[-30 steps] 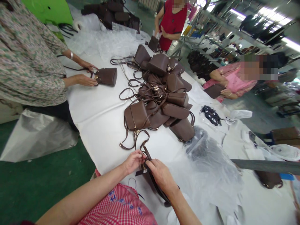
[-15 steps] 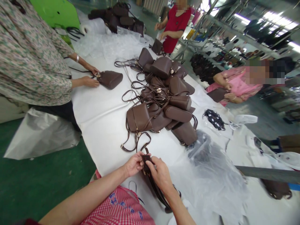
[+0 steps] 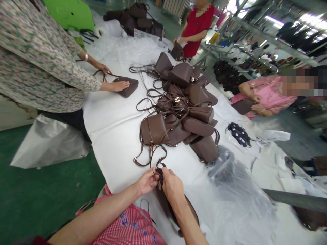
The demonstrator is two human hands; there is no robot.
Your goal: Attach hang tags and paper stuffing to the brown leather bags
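A dark brown handbag (image 3: 165,204) stands at the table's near edge against my checked apron, partly hidden by my right forearm. My left hand (image 3: 148,182) is closed, its fingertips pinching the dark trim at the bag's top end. From the other side my right hand (image 3: 174,185) curls closed round that same end; which piece of trim it grips is partly hidden. A gold-toned fitting shows between the hands. Just beyond them, a thin brown strap (image 3: 160,151) loops over the white tabletop.
A heap of brown handbags (image 3: 178,102) covers the table's middle. Crumpled see-through plastic (image 3: 237,190) lies to the right, near a bundle of black tags (image 3: 238,134). At left, a co-worker's hand (image 3: 121,85) rests on another bag. Two more people handle bags across the table.
The flat dark piece between my hands has turned and is now mostly covered by fingers. My right thumb has drawn back. The left co-worker's hand has moved onto the bag's side.
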